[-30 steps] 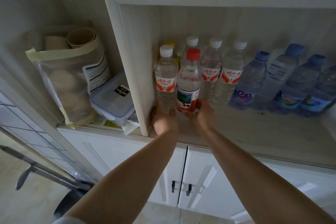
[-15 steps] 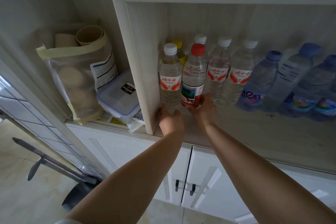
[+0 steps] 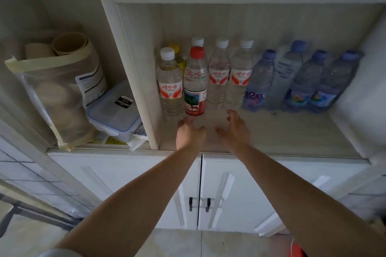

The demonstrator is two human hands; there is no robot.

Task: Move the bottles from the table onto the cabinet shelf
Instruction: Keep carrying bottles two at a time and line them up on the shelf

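Left hand [image 3: 190, 134]: fingers loosely spread, holding nothing, tips just short of the red-capped bottle [image 3: 195, 83]. Right hand [image 3: 235, 128]: fingers loosely curled and parted, holding nothing, above the cabinet shelf [image 3: 292, 133].

Red-capped bottle: upright at the shelf's front left; red lettering above, landscape picture and red band below; wording too small to read.

White-capped bottle [image 3: 170, 85]: upright, touching its left side; red-and-white label in red Chinese characters.

Two more white-capped bottles [image 3: 228, 75]: same label, just right. Another white cap and a yellow-capped bottle [image 3: 177, 56] stand behind.

Four blue-capped bottles [image 3: 300, 81]: further right; one label reads "ten", partly hidden.

Clear lidded box [image 3: 113, 113]: outside the shelf's left wall, black sticker, print illegible.
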